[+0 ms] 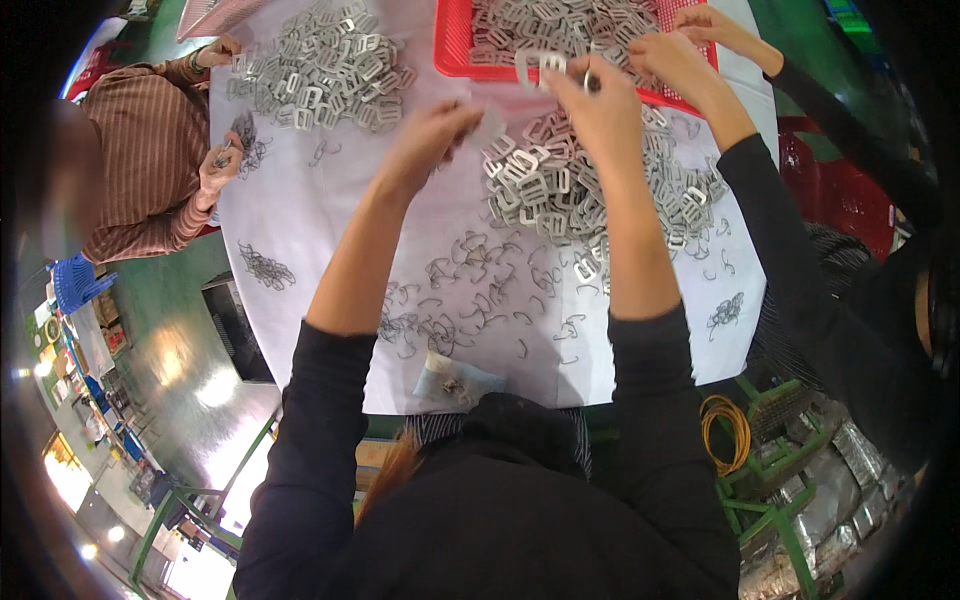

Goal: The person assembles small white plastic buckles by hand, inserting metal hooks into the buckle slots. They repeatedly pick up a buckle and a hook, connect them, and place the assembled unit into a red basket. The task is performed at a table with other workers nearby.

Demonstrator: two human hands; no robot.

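My right hand [605, 105] is raised above a heap of grey slotted buckles [545, 195], near the red basket. Between its thumb and fingers it pinches a pale grey buckle [540, 70]. To the left, my left hand [435, 145] hovers over the white cloth with its fingers curled closed. A pale blurred shape shows at its fingertips, too smeared to name. Small curved dark wire pieces [475, 285] lie scattered between my forearms. Close to the table's near edge sits a small pale cushion [455, 383] with a few small bits on it.
A red plastic basket [452, 50] full of buckles stands at the far side. Another buckle heap [320, 75] lies far left, near a person in a striped top [150, 150]. On the right, another person's hands [690, 65] reach over the basket. Wire piles [265, 268] lie leftward.
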